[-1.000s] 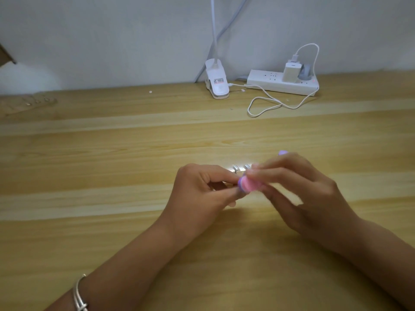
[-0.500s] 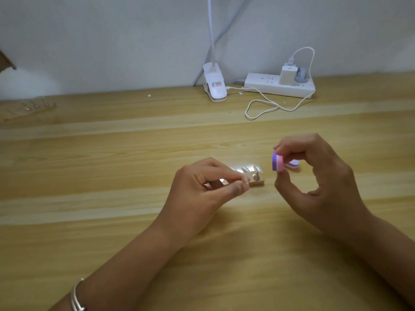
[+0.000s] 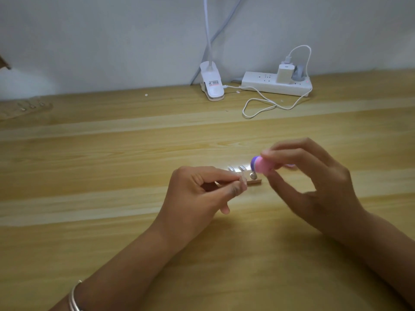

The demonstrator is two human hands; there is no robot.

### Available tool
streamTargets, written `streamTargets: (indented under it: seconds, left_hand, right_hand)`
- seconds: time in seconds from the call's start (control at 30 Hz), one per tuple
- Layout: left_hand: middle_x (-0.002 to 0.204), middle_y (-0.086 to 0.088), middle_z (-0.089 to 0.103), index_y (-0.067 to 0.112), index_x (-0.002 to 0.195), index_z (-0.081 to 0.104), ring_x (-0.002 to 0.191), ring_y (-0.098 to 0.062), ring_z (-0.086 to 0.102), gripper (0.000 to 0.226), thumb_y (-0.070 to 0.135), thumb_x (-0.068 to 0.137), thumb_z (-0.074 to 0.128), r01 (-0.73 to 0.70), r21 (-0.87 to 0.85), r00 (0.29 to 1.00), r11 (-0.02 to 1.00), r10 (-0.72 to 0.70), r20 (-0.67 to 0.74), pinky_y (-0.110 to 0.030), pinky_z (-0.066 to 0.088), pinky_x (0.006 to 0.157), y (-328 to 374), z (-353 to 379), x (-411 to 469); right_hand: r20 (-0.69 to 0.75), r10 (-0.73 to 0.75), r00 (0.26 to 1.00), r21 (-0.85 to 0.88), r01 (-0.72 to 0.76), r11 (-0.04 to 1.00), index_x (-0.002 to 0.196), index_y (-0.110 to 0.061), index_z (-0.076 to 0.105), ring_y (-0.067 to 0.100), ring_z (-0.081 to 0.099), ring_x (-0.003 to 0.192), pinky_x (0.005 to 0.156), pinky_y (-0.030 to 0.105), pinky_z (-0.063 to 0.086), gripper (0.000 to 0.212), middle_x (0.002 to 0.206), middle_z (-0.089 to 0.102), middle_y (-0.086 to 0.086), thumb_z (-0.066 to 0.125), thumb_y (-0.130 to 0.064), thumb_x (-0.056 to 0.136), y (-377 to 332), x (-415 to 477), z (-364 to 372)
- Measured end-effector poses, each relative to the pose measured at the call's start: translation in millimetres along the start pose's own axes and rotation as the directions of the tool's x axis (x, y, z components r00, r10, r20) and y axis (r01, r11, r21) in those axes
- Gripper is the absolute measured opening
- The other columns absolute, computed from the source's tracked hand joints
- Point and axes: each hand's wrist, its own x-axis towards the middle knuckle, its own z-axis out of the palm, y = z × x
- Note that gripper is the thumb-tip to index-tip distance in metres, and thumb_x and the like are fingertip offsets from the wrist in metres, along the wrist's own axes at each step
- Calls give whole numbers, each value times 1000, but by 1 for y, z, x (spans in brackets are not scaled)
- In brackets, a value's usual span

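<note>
Since half a second ago the right hand (image 3: 314,182) has carried the pink piece (image 3: 261,165) leftward, so it now hangs just above the right end of the battery card (image 3: 249,177), where before it was held clear to the right of it. The left hand (image 3: 202,194) has barely shifted.

The right hand pinches the pink piece between thumb below and forefinger above. Its other fingers are loosely spread and raised over the table (image 3: 112,164), blurred by motion. The piece is tilted, its purple end pointing left and down towards the card. The left hand pinches the left end of the battery card between thumb and forefinger, with the remaining fingers curled under and one fingertip poking out below. The card lies flat on the table between the two hands, and one round silver battery (image 3: 254,175) shows at its right end, right under the purple tip; whether the two touch I cannot tell.

Well behind the card, against the wall (image 3: 112,41), stands a white lamp clip (image 3: 212,87). Behind the card and to its right lies a white power strip (image 3: 276,85) with a charger (image 3: 285,72) plugged in, its cable (image 3: 265,104) looping on the table towards the card. Far in front of the card and to its left, a silver bracelet (image 3: 74,297) circles the left wrist
</note>
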Motion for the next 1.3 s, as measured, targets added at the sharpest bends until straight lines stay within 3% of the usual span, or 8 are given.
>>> streamTargets:
  seconds: [0.13, 0.27, 0.5, 0.67, 0.83, 0.97, 1.07, 1.3]
  left_hand:
    - [73, 5, 75, 15, 91, 79, 48, -12, 63, 12, 15, 79, 79, -34, -19, 999, 999, 35, 33, -23, 52, 55, 3, 0, -1]
    - [71, 0, 74, 9, 86, 80, 47, -14, 64, 10, 6, 76, 80, 48, -22, 999, 999, -48, -10, -17, 48, 51, 0, 0, 1]
    - [72, 2, 75, 12, 85, 79, 46, -13, 64, 8, 11, 77, 80, 63, 9, 995, 998, -62, -83, -10, 42, 46, 1, -3, 3]
    - [67, 6, 73, 14, 89, 78, 43, -8, 60, 6, 13, 84, 75, 46, 5, 983, 999, -45, -176, -14, 40, 43, 1, -7, 5]
    - [77, 5, 75, 16, 86, 78, 44, -9, 61, 6, 12, 83, 75, 40, 9, 988, 999, -38, -148, -14, 41, 44, 2, -3, 3]
    - [87, 3, 75, 16, 84, 78, 45, -12, 63, 10, 7, 81, 75, -4, 58, 993, 998, 11, -117, -13, 43, 45, 2, -1, 3]
    - [88, 2, 75, 15, 84, 78, 45, -12, 63, 12, 4, 82, 75, -13, 66, 992, 998, 21, -121, -13, 43, 45, 1, -2, 3]
    - [83, 2, 74, 14, 84, 78, 44, -13, 62, 9, 6, 81, 76, -9, 66, 992, 998, 18, -126, -13, 42, 44, -4, -3, 4]
  right_hand:
    - [68, -145, 987, 29, 143, 989, 109, -4, 73, 18, 66, 99, 95, 29, 51, 16, 104, 69, 13, 65, -2, 95, -10, -3, 5]
    - [36, -27, 999, 6, 27, 1000, 107, 1, 72, 23, 67, 91, 83, 35, 54, 19, 101, 67, 14, 69, 4, 88, 2, 1, 0]
    - [-52, 138, 989, 45, -136, 990, 108, -11, 65, 13, 63, 92, 87, 15, 45, 23, 103, 66, -2, 67, -1, 87, 0, 3, -3]
    - [-246, 549, 799, 150, -528, 836, 104, -23, 53, 11, 61, 85, 75, 20, 47, 21, 92, 64, -15, 58, -23, 84, 29, 12, -24]
    - [-13, 740, 672, 0, -740, 672, 82, -23, 57, 21, 54, 65, 63, 30, 42, 18, 71, 60, -6, 41, -32, 80, 69, 33, -31]
    - [264, 716, 646, -307, -648, 697, 78, -19, 53, 27, 52, 76, 66, 36, 38, 19, 75, 59, 0, 40, -31, 84, 92, 54, -12]
    - [401, 702, 589, -468, -527, 710, 92, -19, 60, 27, 54, 90, 76, 37, 42, 10, 91, 61, 1, 59, -29, 90, 106, 64, 2]
    - [477, 529, 701, -465, -310, 829, 94, -18, 75, 18, 58, 93, 86, 39, 51, 10, 96, 67, -1, 75, -27, 90, 103, 77, 8]
